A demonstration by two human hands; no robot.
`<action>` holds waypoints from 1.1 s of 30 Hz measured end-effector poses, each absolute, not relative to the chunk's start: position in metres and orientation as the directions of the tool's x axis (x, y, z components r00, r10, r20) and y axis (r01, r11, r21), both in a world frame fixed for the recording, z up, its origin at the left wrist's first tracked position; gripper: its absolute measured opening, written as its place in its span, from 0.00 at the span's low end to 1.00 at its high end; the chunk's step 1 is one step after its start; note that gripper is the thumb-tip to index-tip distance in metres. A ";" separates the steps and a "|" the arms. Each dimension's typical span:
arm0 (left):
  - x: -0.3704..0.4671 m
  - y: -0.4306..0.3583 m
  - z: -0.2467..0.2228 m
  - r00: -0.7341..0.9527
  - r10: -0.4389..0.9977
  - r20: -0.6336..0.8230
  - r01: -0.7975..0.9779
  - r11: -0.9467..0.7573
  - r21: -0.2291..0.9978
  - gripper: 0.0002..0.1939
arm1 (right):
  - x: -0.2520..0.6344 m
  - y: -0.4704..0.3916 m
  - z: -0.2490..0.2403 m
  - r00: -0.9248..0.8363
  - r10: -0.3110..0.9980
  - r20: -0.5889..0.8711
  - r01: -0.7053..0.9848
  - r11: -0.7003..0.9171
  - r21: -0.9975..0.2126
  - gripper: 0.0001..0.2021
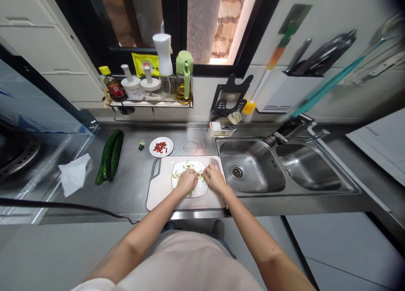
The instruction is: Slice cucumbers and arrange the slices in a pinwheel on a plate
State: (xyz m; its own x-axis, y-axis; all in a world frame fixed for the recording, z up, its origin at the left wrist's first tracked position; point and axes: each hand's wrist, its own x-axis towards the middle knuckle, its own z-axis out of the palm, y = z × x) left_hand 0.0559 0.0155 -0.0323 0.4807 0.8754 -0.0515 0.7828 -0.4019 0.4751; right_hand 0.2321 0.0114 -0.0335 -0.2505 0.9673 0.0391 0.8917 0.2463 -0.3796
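A white squarish plate [196, 191] lies on a pale cutting board [158, 197]. Thin green-edged cucumber slices [189, 164] are set in small groups near the plate's edges. Over the plate's middle is my left hand [187, 181], fingers bent together, with whatever it pinches too small to make out. My right hand [214, 177] touches the slices at the plate's right side, its fingers closed on something I cannot make out. Behind the board, a small round plate [152, 148] holds chopped red pieces [160, 147].
Two whole cucumbers [109, 156] and a white cloth [75, 174] lie to the left, with a cucumber end [141, 145] nearer the board. A double sink [253, 164] adjoins the board's right side. Bottles stand on a rack [171, 104] behind.
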 end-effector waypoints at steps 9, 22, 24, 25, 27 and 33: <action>0.058 0.011 -0.033 0.505 0.861 -0.068 0.811 -0.445 0.381 0.17 | 0.230 0.013 -0.032 -0.268 0.962 -0.051 0.920 0.240 -0.311 0.09; 0.058 0.013 -0.042 0.532 0.845 -0.054 0.798 -0.479 0.365 0.17 | 0.228 0.014 -0.034 -0.292 0.955 -0.059 0.927 0.268 -0.261 0.10; 0.058 0.014 -0.043 0.533 0.844 -0.055 0.796 -0.478 0.372 0.17 | 0.228 0.014 -0.034 -0.298 0.953 -0.055 0.928 0.276 -0.250 0.10; 0.059 0.014 -0.044 0.533 0.844 -0.057 0.795 -0.478 0.373 0.17 | 0.228 0.014 -0.034 -0.302 0.952 -0.055 0.928 0.281 -0.243 0.09; 0.059 0.014 -0.045 0.533 0.844 -0.061 0.796 -0.476 0.374 0.17 | 0.227 0.014 -0.033 -0.305 0.951 -0.056 0.930 0.284 -0.234 0.09; 0.059 0.014 -0.044 0.528 0.846 -0.070 0.801 -0.469 0.371 0.17 | 0.228 0.015 -0.035 -0.291 0.955 -0.063 0.926 0.265 -0.269 0.08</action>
State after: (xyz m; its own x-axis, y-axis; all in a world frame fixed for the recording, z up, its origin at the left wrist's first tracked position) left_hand 0.0595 0.0138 -0.0441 0.5279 0.8464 -0.0696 0.8014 -0.4693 0.3707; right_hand 0.2281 0.0151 -0.0348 -0.2912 0.9546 -0.0627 0.9260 0.2648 -0.2691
